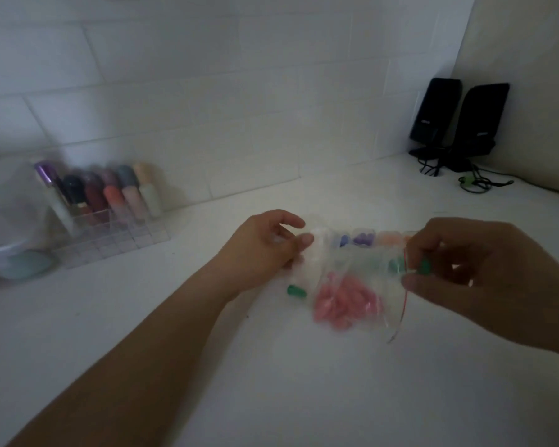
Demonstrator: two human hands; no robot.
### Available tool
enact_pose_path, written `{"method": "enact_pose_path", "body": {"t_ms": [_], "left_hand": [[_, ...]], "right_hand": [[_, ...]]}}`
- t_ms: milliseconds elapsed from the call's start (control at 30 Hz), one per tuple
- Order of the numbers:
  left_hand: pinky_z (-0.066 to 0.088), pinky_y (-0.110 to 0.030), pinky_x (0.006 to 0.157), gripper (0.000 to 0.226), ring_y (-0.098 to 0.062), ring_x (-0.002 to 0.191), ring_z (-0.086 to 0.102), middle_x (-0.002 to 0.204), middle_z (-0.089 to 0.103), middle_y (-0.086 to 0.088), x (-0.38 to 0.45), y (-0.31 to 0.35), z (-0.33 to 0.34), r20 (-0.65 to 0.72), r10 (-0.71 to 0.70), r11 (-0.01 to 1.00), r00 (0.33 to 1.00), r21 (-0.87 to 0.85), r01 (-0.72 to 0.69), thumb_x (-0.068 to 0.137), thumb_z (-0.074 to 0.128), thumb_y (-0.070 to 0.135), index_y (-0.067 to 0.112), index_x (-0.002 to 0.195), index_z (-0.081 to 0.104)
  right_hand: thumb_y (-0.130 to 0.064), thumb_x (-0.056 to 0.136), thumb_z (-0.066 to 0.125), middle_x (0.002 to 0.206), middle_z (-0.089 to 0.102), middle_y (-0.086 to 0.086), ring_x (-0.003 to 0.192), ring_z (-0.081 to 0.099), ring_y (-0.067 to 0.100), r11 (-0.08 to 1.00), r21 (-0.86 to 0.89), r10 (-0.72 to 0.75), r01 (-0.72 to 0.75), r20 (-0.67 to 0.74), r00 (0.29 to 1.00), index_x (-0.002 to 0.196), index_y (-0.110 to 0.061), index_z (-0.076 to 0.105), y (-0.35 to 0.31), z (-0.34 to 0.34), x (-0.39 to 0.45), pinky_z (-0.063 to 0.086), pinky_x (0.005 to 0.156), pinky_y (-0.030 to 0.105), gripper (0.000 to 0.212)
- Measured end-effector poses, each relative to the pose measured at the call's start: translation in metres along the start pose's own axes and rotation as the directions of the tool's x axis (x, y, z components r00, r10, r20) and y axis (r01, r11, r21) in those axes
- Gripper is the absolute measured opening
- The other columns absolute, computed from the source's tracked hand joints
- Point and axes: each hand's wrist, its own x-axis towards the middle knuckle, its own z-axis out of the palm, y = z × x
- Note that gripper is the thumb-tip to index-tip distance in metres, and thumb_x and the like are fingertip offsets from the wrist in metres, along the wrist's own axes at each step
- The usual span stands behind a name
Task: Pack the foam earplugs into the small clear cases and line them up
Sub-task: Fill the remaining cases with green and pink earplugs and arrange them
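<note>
A clear plastic bag (352,279) with several pink foam earplugs (344,301) inside is stretched between my hands above the white counter. My left hand (265,250) pinches the bag's left end. My right hand (484,275) pinches the bag's right edge together with a green earplug (424,266). Another green earplug (296,291) lies on the counter under the bag's left end. Behind the bag stands a row of small clear cases (371,238) holding blue, purple and orange earplugs. The view is blurred.
A clear acrylic organiser (117,233) with several coloured tubes stands at the left against the tiled wall. Two black speakers (459,121) with cables sit in the far right corner. A pale green sponge (29,264) lies at the far left.
</note>
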Motion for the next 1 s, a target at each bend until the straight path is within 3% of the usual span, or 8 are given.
{"method": "enact_pose_path", "body": {"t_ms": [100, 167, 267, 333, 467, 600, 833, 1000], "left_hand": [[0.055, -0.032, 0.069, 0.019, -0.011, 0.060, 0.068, 0.070, 0.068, 0.004, 0.001, 0.003, -0.005, -0.201, 0.130, 0.979, 0.971, 0.180, -0.094, 0.089, 0.062, 0.042, 0.025, 0.095, 0.065], [0.055, -0.037, 0.068, 0.023, -0.014, 0.057, 0.064, 0.064, 0.062, 0.007, -0.002, 0.010, -0.005, -0.251, 0.135, 0.991, 0.958, 0.023, -0.134, 0.090, 0.061, 0.043, 0.022, 0.094, 0.065], [0.052, -0.034, 0.065, 0.026, -0.022, 0.065, 0.058, 0.073, 0.057, -0.002, -0.012, 0.024, 0.004, -0.040, 0.117, 0.878, 0.992, -0.462, -0.122, 0.083, 0.058, 0.020, 0.013, 0.109, 0.059], [0.052, -0.033, 0.063, 0.042, -0.025, 0.065, 0.059, 0.078, 0.059, -0.007, -0.018, 0.033, 0.014, 0.097, 0.170, 0.763, 0.981, -0.643, -0.069, 0.076, 0.054, 0.003, 0.013, 0.116, 0.052], [0.054, -0.026, 0.064, 0.047, -0.018, 0.066, 0.062, 0.076, 0.064, 0.000, -0.026, 0.038, 0.030, 0.139, 0.234, 0.764, 0.962, -0.639, -0.094, 0.076, 0.053, 0.008, 0.024, 0.119, 0.042], [0.052, -0.028, 0.070, 0.038, -0.024, 0.081, 0.062, 0.092, 0.063, -0.003, -0.031, 0.035, 0.032, 0.174, 0.276, 0.730, 0.945, -0.678, -0.088, 0.093, 0.046, 0.022, 0.027, 0.128, 0.035], [0.049, -0.029, 0.064, 0.038, -0.021, 0.077, 0.064, 0.093, 0.059, -0.004, -0.037, 0.037, 0.041, 0.228, 0.249, 0.622, 0.941, -0.782, 0.025, 0.091, 0.040, 0.031, 0.026, 0.129, 0.037], [0.051, -0.024, 0.057, 0.041, -0.015, 0.068, 0.058, 0.094, 0.059, -0.005, -0.036, 0.035, 0.043, 0.251, 0.223, 0.551, 0.942, -0.829, 0.091, 0.088, 0.045, 0.030, 0.024, 0.129, 0.039]], "right_hand": [[-0.039, 0.078, 0.066, 0.078, 0.061, -0.007, 0.066, 0.065, 0.015, 0.991, 0.132, 0.013, -0.003, -0.074, 0.997, 0.081, -0.035, 0.062, -0.002, 0.003, 0.001, 0.056, 0.049, 0.028, 0.006], [-0.030, 0.080, 0.061, 0.084, 0.062, -0.008, 0.072, 0.067, 0.016, 0.980, 0.191, -0.028, 0.050, -0.117, 0.993, 0.095, -0.031, 0.066, -0.010, 0.010, 0.001, 0.057, 0.055, 0.025, 0.016], [-0.016, 0.083, 0.068, 0.090, 0.067, -0.008, 0.084, 0.070, 0.012, 0.982, 0.144, -0.092, 0.122, -0.200, 0.976, 0.109, -0.028, 0.062, -0.023, 0.024, 0.000, 0.055, 0.075, 0.017, 0.029], [-0.010, 0.083, 0.066, 0.096, 0.069, -0.007, 0.091, 0.070, 0.009, 0.983, 0.096, -0.125, 0.155, -0.268, 0.955, 0.110, -0.025, 0.061, -0.032, 0.032, 0.000, 0.053, 0.082, 0.015, 0.031], [-0.015, 0.086, 0.066, 0.097, 0.067, -0.012, 0.090, 0.068, 0.005, 0.986, 0.033, -0.146, 0.165, -0.320, 0.936, 0.105, -0.021, 0.060, -0.040, 0.041, 0.005, 0.054, 0.078, 0.016, 0.021], [-0.014, 0.082, 0.069, 0.091, 0.069, -0.012, 0.083, 0.069, 0.006, 0.994, 0.003, -0.100, 0.106, -0.304, 0.947, 0.097, -0.018, 0.064, -0.035, 0.048, 0.008, 0.056, 0.067, 0.025, 0.016], [-0.035, 0.082, 0.058, 0.080, 0.060, -0.018, 0.073, 0.044, -0.009, 0.971, -0.236, -0.110, 0.044, -0.277, 0.954, 0.090, -0.024, 0.068, -0.031, 0.058, 0.012, 0.033, 0.073, 0.001, 0.017], [-0.031, 0.090, 0.056, 0.088, 0.065, -0.013, 0.084, 0.051, 0.015, 0.897, -0.431, -0.205, 0.095, -0.216, 0.954, 0.101, -0.021, 0.072, -0.026, 0.063, 0.011, 0.044, 0.075, 0.029, 0.022]]}}
